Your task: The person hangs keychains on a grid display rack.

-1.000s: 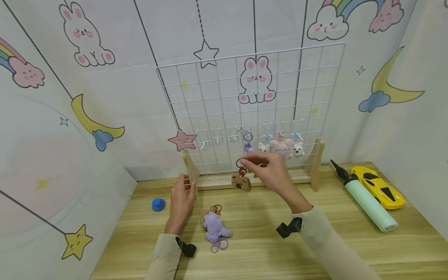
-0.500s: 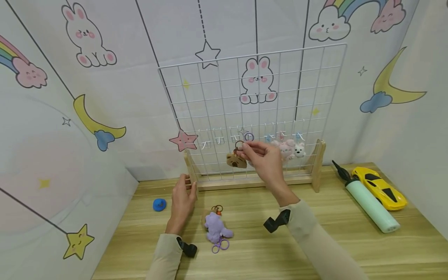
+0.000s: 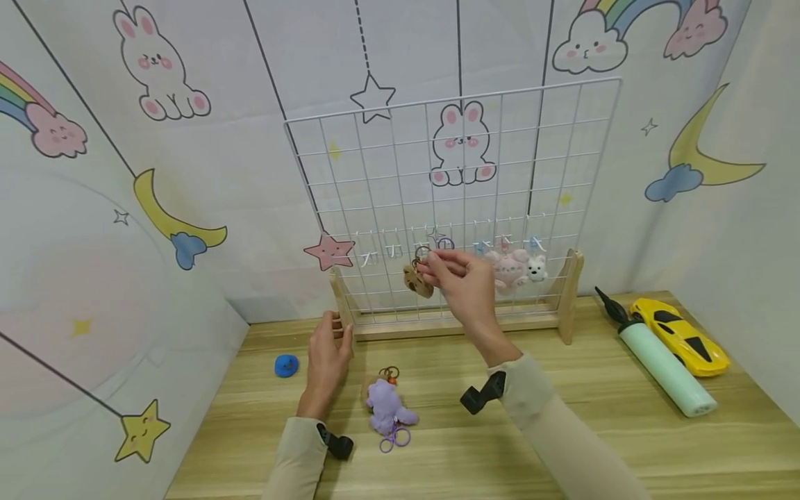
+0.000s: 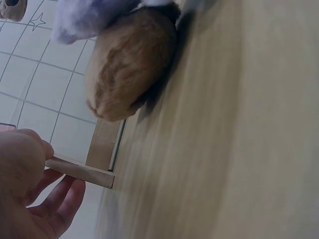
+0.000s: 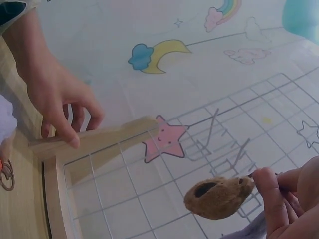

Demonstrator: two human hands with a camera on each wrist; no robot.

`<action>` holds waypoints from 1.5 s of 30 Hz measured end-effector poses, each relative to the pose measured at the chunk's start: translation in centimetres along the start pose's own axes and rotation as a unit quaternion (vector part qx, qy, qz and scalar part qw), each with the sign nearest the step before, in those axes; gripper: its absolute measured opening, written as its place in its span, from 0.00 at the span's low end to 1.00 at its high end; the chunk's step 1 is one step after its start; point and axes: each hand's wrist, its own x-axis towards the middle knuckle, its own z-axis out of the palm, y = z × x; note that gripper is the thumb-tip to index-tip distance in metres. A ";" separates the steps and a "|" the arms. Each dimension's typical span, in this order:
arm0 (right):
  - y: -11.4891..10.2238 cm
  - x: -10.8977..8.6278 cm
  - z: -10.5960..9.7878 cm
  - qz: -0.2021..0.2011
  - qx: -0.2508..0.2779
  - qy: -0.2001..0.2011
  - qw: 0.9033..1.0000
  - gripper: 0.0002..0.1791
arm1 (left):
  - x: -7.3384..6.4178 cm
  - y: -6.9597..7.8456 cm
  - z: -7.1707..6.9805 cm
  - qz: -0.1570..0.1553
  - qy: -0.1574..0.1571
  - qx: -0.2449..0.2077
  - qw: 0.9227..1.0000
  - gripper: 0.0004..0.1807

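Note:
My right hand (image 3: 467,288) pinches the keychain of a brown plush animal head (image 3: 418,281) between thumb and fingers, in front of the white wire grid rack (image 3: 453,101). Its ring overlaps one of the white hooks (image 3: 422,248) in the head view. In the right wrist view the plush head (image 5: 217,198) dangles from the fingertips. My left hand (image 3: 328,354) grips the rack's left wooden foot (image 4: 82,172), thumb on one side and fingers on the other. Pink (image 3: 509,269) and white (image 3: 536,267) plush keychains hang at right; a purple ring (image 3: 446,244) shows behind my right hand.
A purple plush keychain (image 3: 385,404) lies on the wooden table against a brown plush (image 4: 130,64). Left of my left hand sits a small blue object (image 3: 286,365). At the right lie a mint-green hand pump (image 3: 669,368) and a yellow toy car (image 3: 681,337).
My right hand has risen and moved left with the brown plush keychain, bringing its ring up to the row of hooks. The left hand stays on the wooden foot.

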 end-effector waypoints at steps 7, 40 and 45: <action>0.0 0.1 0.2 -0.015 -0.026 -0.002 1.000 0.15 | 0.0 0.3 -0.1 -0.002 -0.005 -0.003 1.000 0.13; 3.1 -7.0 -4.7 -0.076 -0.178 -0.120 0.974 0.10 | 0.0 0.1 0.2 0.009 0.002 -0.003 1.000 0.13; 5.0 -9.7 -4.5 -0.069 -0.220 -0.209 0.950 0.08 | -0.1 0.0 0.2 0.006 0.005 -0.001 1.000 0.13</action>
